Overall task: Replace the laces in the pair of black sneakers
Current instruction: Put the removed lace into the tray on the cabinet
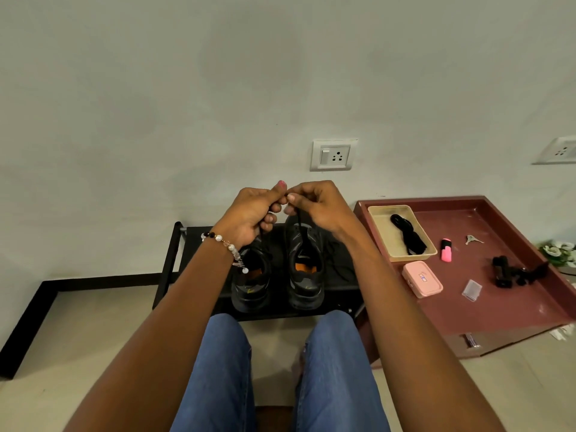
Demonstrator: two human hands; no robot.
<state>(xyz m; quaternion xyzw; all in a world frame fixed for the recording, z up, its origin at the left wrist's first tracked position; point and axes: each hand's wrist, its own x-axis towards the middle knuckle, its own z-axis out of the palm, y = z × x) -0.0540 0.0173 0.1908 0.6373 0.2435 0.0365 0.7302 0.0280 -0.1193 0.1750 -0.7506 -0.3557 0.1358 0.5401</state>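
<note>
Black sneakers (pixel 277 269), one pair, side by side on my low black rack (pixel 339 275), a black lace (pixel 298 227) rising from the right shoe, pinched between my raised left hand (pixel 252 213) and right hand (pixel 314 204), spare laces (pixel 406 233) in a beige tray (pixel 378 226) nearby.

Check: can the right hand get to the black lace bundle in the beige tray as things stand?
Probably yes. The lace bundle lies uncovered in the open beige tray, just right of the right hand, with nothing between. But that hand is pinching a lace and must let go first.
</note>
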